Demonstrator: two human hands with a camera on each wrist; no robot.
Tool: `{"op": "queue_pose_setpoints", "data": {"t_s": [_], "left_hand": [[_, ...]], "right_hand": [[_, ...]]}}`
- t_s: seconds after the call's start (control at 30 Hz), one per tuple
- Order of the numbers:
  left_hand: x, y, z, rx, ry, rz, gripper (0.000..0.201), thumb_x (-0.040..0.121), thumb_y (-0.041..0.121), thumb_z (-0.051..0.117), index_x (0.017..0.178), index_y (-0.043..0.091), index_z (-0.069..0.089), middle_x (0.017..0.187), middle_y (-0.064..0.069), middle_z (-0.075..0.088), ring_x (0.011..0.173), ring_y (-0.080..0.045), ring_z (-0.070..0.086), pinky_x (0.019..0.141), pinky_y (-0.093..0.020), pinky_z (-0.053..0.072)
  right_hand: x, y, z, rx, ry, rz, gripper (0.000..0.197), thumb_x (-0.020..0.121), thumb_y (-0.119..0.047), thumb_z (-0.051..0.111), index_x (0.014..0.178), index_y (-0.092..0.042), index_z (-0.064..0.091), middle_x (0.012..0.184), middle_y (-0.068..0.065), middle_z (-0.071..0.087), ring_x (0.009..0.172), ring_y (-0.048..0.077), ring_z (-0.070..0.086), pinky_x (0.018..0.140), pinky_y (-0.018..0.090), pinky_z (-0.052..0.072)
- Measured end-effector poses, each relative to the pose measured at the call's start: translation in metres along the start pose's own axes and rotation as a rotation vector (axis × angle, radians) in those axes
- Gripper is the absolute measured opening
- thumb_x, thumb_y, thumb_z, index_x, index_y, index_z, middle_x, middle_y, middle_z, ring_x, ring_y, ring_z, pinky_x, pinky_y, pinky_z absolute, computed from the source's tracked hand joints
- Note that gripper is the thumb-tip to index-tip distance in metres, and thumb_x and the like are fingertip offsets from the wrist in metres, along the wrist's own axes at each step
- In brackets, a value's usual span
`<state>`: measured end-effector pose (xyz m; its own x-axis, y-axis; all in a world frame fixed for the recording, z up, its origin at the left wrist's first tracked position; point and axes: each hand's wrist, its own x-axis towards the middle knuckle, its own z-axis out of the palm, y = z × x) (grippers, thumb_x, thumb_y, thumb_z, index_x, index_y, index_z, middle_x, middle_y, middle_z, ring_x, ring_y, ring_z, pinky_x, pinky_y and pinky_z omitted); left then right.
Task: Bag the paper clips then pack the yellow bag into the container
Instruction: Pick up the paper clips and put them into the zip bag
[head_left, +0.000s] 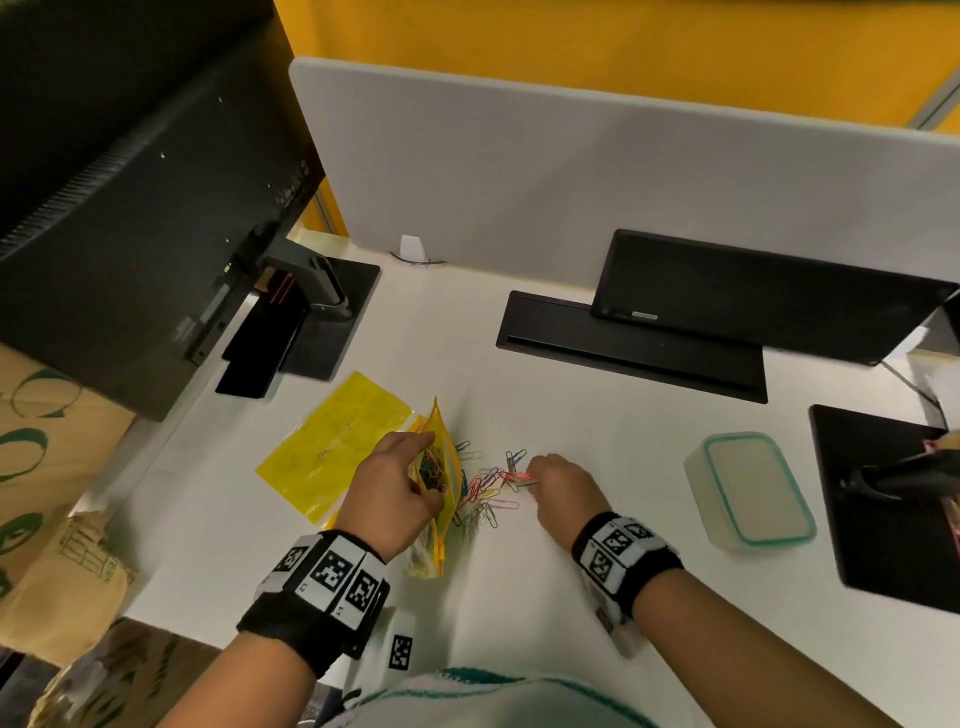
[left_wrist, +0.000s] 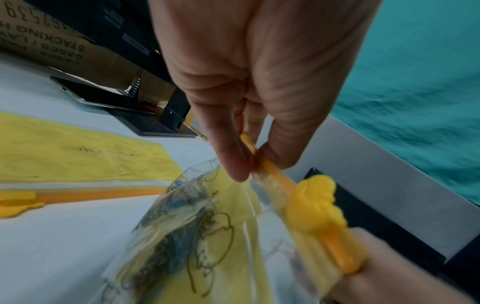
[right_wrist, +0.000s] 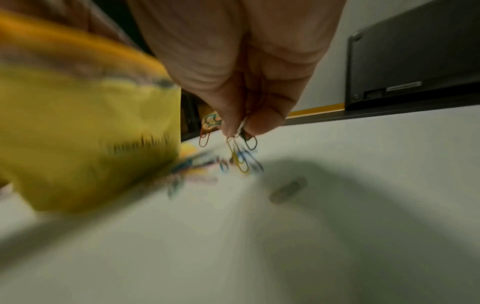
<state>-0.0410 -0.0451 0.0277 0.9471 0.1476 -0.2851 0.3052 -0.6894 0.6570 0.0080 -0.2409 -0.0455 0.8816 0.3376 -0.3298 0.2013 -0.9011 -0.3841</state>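
Pinching the yellow bag (head_left: 439, 467) open in our left hand (head_left: 395, 488), right hand (head_left: 558, 480) gripping paper clips (head_left: 485, 499) — a sagging mouth could spill them.

Head view looks down; blurry wrist views share, seemingly, the yellow bag (left_wrist: 197, 236)

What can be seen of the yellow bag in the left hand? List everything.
The yellow bag is a clear-fronted plastic zip pouch with a yellow back, dark line drawings and an orange zip strip carrying a yellow slider. It stands on edge on the white desk, mouth open toward the loose paper clips, with some clips already inside. The left hand pinches its zip edge. A second, flat yellow bag lies just behind it.
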Motion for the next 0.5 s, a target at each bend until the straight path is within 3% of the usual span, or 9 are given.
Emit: {"op": "queue_pose_setpoints", "data": {"t_s": [0.13,0.2,0.27,0.37,0.43,0.5], "left_hand": [[-0.002,-0.001,0.002,0.002,-0.002,0.013,0.065,0.07,0.009,0.072,0.129,0.016,0.048,0.133,-0.003,0.046,0.072,-0.022,0.062,0.073,-0.022,0.044],[-0.002,0.0,0.003,-0.001,-0.003,0.023,0.066,0.069,0.009,0.072,0.13,0.016,0.048,0.134,-0.003,0.046,0.075,-0.021,0.061,0.074,-0.021,0.044],[-0.001,0.0,0.004,0.002,-0.002,0.037,0.067,0.068,0.008,0.073,0.13,0.016,0.047,0.132,-0.004,0.046,0.07,-0.016,0.057,0.071,-0.015,0.041],[-0.001,0.0,0.004,-0.003,0.0,0.036,0.067,0.067,0.006,0.072,0.129,0.015,0.047,0.13,-0.006,0.046,0.072,-0.018,0.057,0.07,-0.015,0.04],[-0.001,-0.002,0.003,0.001,0.003,0.027,0.068,0.067,0.006,0.072,0.129,0.014,0.046,0.13,-0.006,0.046,0.088,-0.025,0.061,0.077,-0.019,0.042],[-0.001,-0.004,0.001,0.005,0.002,0.026,0.07,0.066,0.006,0.073,0.13,0.015,0.046,0.131,-0.005,0.046,0.095,-0.027,0.061,0.081,-0.021,0.043]], "right_hand": [[-0.015,-0.014,-0.031,0.514,0.111,0.088,0.009,0.085,-0.006,0.059,0.085,-0.011,0.067,0.072,0.002,0.063,0.069,0.02,0.056,0.068,0.026,0.046],[-0.02,-0.038,-0.047,0.762,0.098,0.077,0.01,0.081,-0.008,0.065,0.076,-0.016,0.066,0.065,0.003,0.061,0.059,0.016,0.055,0.06,0.029,0.052],[-0.019,-0.064,-0.055,0.898,0.02,0.075,0.011,0.081,-0.004,0.066,0.074,-0.013,0.064,0.062,0.007,0.057,0.05,0.013,0.051,0.049,0.025,0.051],[-0.007,-0.089,-0.051,0.833,-0.076,0.14,0.015,0.078,-0.003,0.067,0.068,-0.012,0.063,0.057,0.009,0.058,0.046,0.015,0.053,0.052,0.031,0.055],[-0.004,-0.097,-0.05,0.73,-0.116,0.141,0.008,0.074,-0.003,0.069,0.074,0.004,0.065,0.071,0.025,0.067,0.055,0.028,0.06,0.067,0.047,0.059],[-0.003,-0.101,-0.052,0.681,-0.147,0.148,0.018,0.073,0.0,0.067,0.084,0.013,0.063,0.083,0.032,0.068,0.065,0.04,0.065,0.072,0.053,0.058]]}}
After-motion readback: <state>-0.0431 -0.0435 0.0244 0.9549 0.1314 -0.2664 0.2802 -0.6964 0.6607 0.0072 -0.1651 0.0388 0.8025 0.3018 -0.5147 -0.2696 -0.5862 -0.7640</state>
